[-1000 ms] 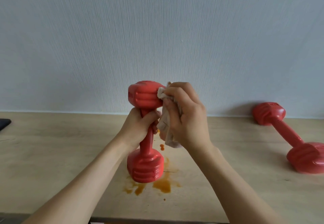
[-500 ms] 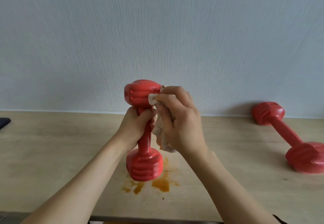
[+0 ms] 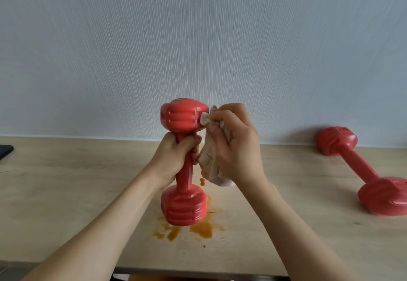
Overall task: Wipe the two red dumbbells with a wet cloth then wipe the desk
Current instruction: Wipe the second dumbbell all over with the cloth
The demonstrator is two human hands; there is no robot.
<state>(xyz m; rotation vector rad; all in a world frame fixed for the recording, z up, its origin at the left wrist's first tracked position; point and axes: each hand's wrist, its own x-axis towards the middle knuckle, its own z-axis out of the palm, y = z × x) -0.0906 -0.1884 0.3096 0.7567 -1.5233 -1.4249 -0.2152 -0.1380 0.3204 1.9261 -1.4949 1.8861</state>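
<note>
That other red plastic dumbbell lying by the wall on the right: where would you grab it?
Probably by the thin bar between its two bulky heads, coming down from above. The red plastic dumbbell lies flat on the wooden desk, so the bar is exposed on top and narrow enough for fingers to wrap around.

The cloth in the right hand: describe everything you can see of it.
The cloth is a small, off-white, crumpled rag of soft fabric. The right hand grips it bunched, a corner pressed against the side of the held dumbbell's upper head, the rest hanging below the palm. Whether it is wet cannot be told.
</note>
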